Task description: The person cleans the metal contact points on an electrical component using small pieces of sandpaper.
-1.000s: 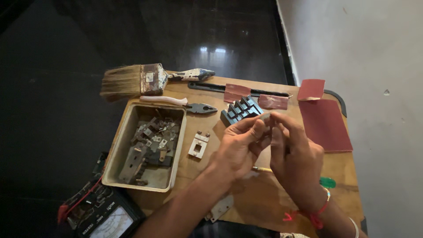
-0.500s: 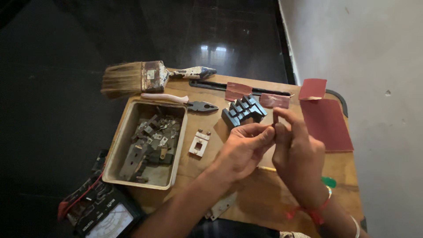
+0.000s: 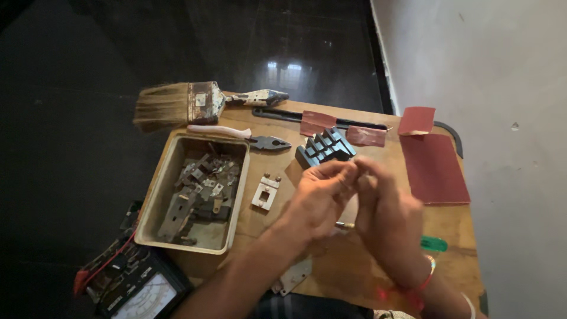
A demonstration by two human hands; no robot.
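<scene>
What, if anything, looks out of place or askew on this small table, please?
The paintbrush lies with its worn, splayed bristles jutting past the table edge, and the meter hangs off the near corner. Otherwise nothing looks spilled.

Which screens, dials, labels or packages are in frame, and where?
Analog multimeter: bottom-left corner, off the wooden table's edge; black case, pale dial face, red lead.
Beige rectangular tray: left part of the table, holds grey metal parts; no label visible.
No packages, signs or other screens visible. Both hands meet fingers over mid-table; whatever they pinch is too blurred to tell.
</scene>
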